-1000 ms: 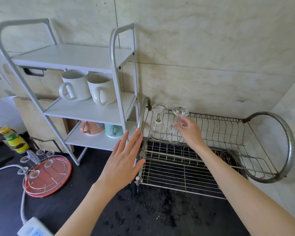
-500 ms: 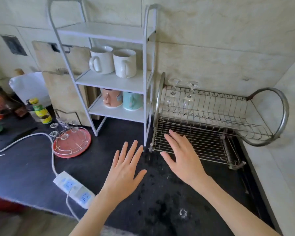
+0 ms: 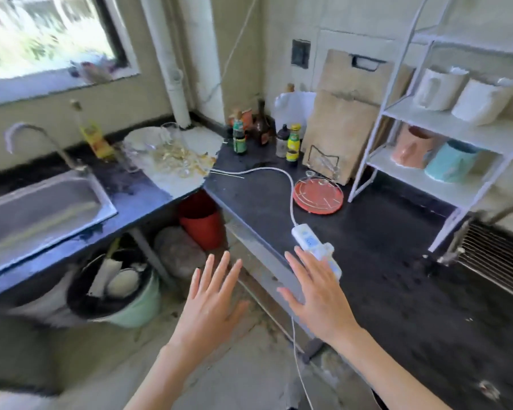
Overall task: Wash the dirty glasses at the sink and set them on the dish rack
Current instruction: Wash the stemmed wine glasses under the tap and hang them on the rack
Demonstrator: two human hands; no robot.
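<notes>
Left hand [image 3: 211,303], six o'clock: fingers spread, holding nothing. Right hand [image 3: 317,294], five o'clock: fingers spread, empty, above the counter edge. Dirty glasses [image 3: 172,149]: eleven o'clock, beside the sink [image 3: 39,208]. Dish rack [image 3: 495,255]: three o'clock, partly visible.

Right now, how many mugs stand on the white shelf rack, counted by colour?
White mugs: 2
Pink mug: 1
Teal mug: 1
Total: 4
</notes>
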